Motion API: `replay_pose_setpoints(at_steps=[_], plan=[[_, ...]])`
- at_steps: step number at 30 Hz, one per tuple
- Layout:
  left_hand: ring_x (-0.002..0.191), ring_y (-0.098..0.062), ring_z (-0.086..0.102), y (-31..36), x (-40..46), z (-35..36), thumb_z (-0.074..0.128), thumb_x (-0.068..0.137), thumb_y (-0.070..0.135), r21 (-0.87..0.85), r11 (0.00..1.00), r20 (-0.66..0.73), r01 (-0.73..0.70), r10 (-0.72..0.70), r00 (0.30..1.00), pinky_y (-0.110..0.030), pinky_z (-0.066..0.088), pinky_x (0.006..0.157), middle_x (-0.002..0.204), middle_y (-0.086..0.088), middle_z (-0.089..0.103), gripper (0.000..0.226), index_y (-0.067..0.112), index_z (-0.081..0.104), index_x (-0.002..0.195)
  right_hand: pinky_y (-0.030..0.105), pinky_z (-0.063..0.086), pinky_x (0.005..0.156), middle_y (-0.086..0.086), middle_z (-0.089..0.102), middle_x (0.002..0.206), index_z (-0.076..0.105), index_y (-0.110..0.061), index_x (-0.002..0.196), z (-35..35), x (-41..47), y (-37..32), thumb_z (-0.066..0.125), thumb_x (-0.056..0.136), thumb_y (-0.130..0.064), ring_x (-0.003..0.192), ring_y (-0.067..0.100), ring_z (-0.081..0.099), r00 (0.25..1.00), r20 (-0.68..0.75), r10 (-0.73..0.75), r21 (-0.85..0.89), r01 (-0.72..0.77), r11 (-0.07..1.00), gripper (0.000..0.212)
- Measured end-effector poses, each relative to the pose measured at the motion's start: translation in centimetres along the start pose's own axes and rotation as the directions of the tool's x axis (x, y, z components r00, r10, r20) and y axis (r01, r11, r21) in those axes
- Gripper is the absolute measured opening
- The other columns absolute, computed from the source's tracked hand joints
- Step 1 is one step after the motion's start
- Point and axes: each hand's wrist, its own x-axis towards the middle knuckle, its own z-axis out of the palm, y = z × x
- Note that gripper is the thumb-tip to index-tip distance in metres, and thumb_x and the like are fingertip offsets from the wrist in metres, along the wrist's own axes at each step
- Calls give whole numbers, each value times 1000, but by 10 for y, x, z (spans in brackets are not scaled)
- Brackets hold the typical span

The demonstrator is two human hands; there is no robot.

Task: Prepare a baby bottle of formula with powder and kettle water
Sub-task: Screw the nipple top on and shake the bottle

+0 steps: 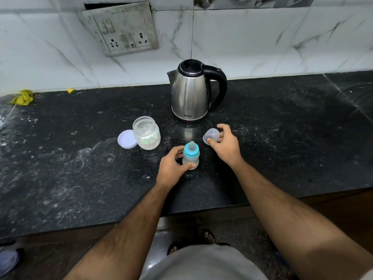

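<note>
A small baby bottle (pixel 191 156) with a blue collar and a clear teat stands upright on the black counter (pixel 80 158). My left hand (pixel 171 166) grips its body from the left. My right hand (pixel 226 144) holds the clear bottle cap (pixel 211 136) just above the counter, to the right of the bottle. A steel electric kettle (pixel 190 91) with a black lid and handle stands behind them. To the left, an open clear jar (pixel 147 135) holds white powder, and its pale lid (pixel 126 139) lies beside it.
A wall socket plate (pixel 125 29) is set in the marbled tiles above the counter. A yellow cloth (pixel 23 97) lies at the counter's far left, against the wall. The counter's front edge runs just in front of my forearms.
</note>
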Motion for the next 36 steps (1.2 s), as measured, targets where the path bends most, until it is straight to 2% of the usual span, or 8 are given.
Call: replay_pose_setpoints(at_steps=[2,4,8,12,15,20,26,36], plan=[[104,10,59,-1,0,-1,88,71,18,-8,1000,0,-7,7,1000,-15,48,87,110,24,64,58,30,60,120,26,50,77,-12,61,84,51,-17,125,-3,-15,-10,75,82,-21,76,3,62,999,-40,-25,124,30,992,49],[106,7,60,-3,-1,-2,88,71,19,-19,1000,0,-16,16,1000,-18,49,90,111,24,64,58,29,60,120,18,49,72,-12,64,85,54,-16,117,-6,-29,-22,76,82,-18,72,-2,63,993,-88,-73,229,91,969,41],[110,0,62,-6,-1,-3,88,71,21,-35,999,0,-31,31,1000,-23,50,96,114,21,65,57,28,61,121,14,50,78,-11,69,98,59,-15,113,-10,-51,-46,76,80,-11,87,-1,66,963,-111,-244,305,267,914,38],[111,-3,63,-7,1,-5,87,72,22,-28,999,-2,-42,42,999,-26,51,100,118,12,69,58,21,63,125,25,54,85,-10,66,106,58,-25,115,-9,-59,-53,75,78,-19,94,3,64,921,39,-387,92,382,920,41],[110,-3,63,-8,3,-7,88,72,21,-26,999,-6,-39,39,999,-28,51,100,117,11,69,58,21,63,124,36,54,88,-10,65,109,56,-27,116,-5,-57,-51,73,79,-20,98,8,62,921,145,-361,-37,369,929,41],[109,-5,64,-10,5,-9,88,72,22,-46,998,10,-32,33,999,-33,52,101,115,11,70,55,21,65,122,38,52,91,-7,63,115,55,-25,121,-1,-55,-49,72,80,-19,102,11,61,915,222,-337,-160,375,913,44],[110,-5,65,-9,3,-10,86,74,18,-79,996,28,-28,31,999,-34,52,102,114,10,70,51,21,65,120,38,53,90,-8,63,115,55,-26,122,0,-55,-47,71,81,-23,101,10,60,910,235,-341,-201,389,899,44],[102,-6,69,-11,4,-8,89,70,21,-116,993,20,3,-1,1000,-36,57,94,107,10,74,45,26,68,109,36,55,88,-8,62,116,59,-25,119,5,-54,-45,75,75,-19,98,8,61,919,212,-333,-172,370,913,48]])
